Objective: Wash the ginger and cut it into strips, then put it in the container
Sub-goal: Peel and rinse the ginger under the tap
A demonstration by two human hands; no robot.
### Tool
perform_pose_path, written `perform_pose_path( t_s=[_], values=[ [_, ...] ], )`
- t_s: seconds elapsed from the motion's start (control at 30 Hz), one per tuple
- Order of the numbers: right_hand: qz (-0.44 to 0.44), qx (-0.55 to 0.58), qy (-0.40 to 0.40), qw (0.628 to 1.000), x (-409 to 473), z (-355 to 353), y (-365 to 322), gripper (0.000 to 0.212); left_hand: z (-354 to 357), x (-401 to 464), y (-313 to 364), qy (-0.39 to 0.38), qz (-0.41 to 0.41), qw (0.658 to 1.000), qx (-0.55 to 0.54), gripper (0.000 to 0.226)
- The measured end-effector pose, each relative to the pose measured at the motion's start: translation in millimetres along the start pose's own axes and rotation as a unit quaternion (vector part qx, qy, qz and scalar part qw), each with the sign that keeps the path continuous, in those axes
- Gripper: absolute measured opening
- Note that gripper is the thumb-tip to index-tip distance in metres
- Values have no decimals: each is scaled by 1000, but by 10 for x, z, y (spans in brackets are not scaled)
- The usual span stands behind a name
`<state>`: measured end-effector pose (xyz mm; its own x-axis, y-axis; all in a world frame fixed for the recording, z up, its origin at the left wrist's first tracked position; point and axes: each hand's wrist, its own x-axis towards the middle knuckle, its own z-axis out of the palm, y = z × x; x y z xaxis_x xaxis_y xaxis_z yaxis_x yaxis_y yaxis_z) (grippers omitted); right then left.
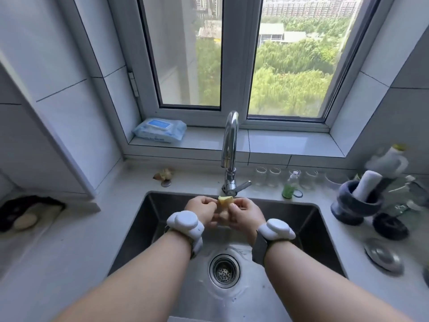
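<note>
Water pools round the drain of the sink nearest me. Above it, my left hand and right hand pinch the ginger together under the faucet: step 1, washing. Next I judge it needs carrying to a board, none visible.

Ginger: only the top end shows, the rest hidden between the left hand and right hand. Dark object at the left edge: blurred, unidentifiable. Bottles and clutter at the right edge: blurred and partly cut off.
</note>
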<state>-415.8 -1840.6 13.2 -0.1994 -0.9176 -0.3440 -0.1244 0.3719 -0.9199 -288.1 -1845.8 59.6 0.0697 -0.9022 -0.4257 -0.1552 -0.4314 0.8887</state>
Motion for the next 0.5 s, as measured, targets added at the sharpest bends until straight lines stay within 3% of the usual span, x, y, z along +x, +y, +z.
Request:
perform_pose_path(
  t_s=[0.07, 0.17, 0.27, 0.33, 0.4, 0.5],
  values=[
    [24, 43, -14, 999, 23, -5, 14, 27, 43, -23, 20, 6, -33, 997, -66, 24],
    [75, 117, -56, 989, -9, -22, -17, 9, 79, -14, -26, -25, -18, 999, -27, 19],
    [80, 117, -73, 987, 45, -22, 23, 8, 152, 77, -164, -61, 7, 998, -8, 5],
    [71, 81, -52, 993, 130, -35, 68, 11, 196, 176, -231, -43, 0, 999, -25, 14],
    [59, 36, -15, 998, 256, -68, 96, 20, 247, 236, -227, -45, -27, 997, -60, 9],
    [40, -4, 99, 994, 431, -147, 28, 24, 313, 263, -164, -48, -84, 988, -118, 21]
  ],
)
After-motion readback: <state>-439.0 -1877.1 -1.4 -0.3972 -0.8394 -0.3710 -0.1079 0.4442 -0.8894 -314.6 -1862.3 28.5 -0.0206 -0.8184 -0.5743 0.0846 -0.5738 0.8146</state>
